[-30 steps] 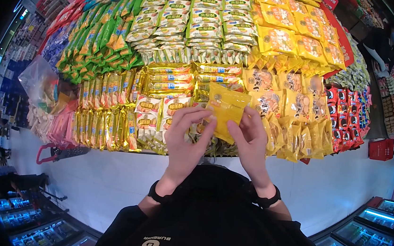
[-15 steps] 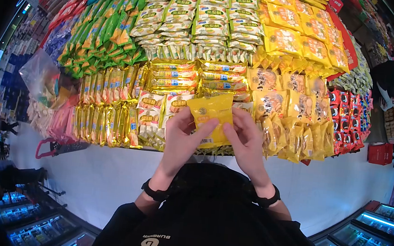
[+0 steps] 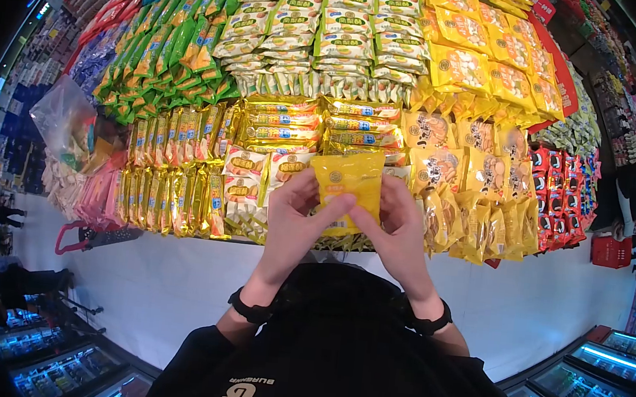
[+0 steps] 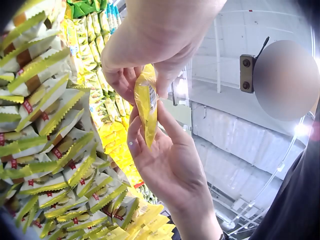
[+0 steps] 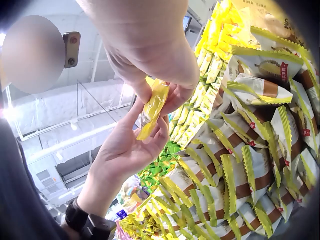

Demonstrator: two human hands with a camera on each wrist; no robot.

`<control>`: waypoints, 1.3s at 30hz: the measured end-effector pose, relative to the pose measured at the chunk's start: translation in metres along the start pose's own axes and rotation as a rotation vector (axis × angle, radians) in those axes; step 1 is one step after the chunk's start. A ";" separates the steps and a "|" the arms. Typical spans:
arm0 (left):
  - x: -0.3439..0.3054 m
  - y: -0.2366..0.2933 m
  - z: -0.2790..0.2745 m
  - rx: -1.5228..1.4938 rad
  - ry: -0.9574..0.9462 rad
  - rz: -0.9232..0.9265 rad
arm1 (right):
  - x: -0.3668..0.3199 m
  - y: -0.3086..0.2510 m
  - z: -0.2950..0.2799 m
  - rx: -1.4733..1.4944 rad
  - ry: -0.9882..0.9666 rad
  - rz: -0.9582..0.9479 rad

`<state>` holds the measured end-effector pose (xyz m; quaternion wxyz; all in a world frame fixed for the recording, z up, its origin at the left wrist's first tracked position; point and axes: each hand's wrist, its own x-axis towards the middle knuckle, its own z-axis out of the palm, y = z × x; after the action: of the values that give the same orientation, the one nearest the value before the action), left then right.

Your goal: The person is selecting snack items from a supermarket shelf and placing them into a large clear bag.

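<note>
Packet: glossy yellow plastic packet (image 3: 347, 174), raised between both hands at chest front, near the front edge of the display; side-on in both wrist views
Left hand (image 3: 293, 223): pinching the packet, thumb laid across its printed face, fingers curled behind
Right hand (image 3: 403, 233): pinching the opposite side, thumb near the other thumb, fingers behind
Behind the packet: gold foil-wrapped bars (image 3: 283, 119) and white packets with yellow crimped ends (image 3: 245, 165)
Right of the hands: yellow-tan plastic biscuit bags (image 3: 439, 168), stacked and stood on edge
Slip: film looks slick, so if both thumbs eased together the packet could drop onto the front stock or the pale floor (image 3: 180, 277)
Crush: hard thumb pressure in the middle might crack whatever is inside, or strain a seam
Topple: a wrist swung sideways could catch the crimped ends and pull loose packets down, as the front rows look unsecured
</note>
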<state>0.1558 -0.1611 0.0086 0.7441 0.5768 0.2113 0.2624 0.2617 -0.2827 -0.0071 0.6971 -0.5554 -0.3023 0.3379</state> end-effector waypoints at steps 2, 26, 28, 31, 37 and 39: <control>0.000 -0.001 -0.001 0.020 0.001 0.012 | 0.000 0.002 0.002 0.022 0.057 -0.034; -0.001 -0.002 0.000 -0.057 0.054 -0.073 | -0.003 -0.011 0.000 0.086 0.072 0.005; 0.000 -0.008 -0.003 -0.083 0.071 -0.098 | -0.004 -0.015 0.000 0.151 0.081 0.016; 0.000 -0.006 0.002 -0.068 0.070 -0.080 | -0.006 -0.017 0.001 0.191 0.103 0.027; -0.003 0.001 0.008 0.044 0.028 -0.047 | -0.009 -0.013 -0.008 -0.010 0.128 -0.030; -0.003 -0.004 0.005 0.070 -0.019 -0.012 | -0.010 -0.010 -0.011 -0.065 0.135 -0.064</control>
<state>0.1566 -0.1676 0.0056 0.7271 0.6036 0.2168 0.2450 0.2662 -0.2990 -0.0002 0.7080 -0.5892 -0.2830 0.2673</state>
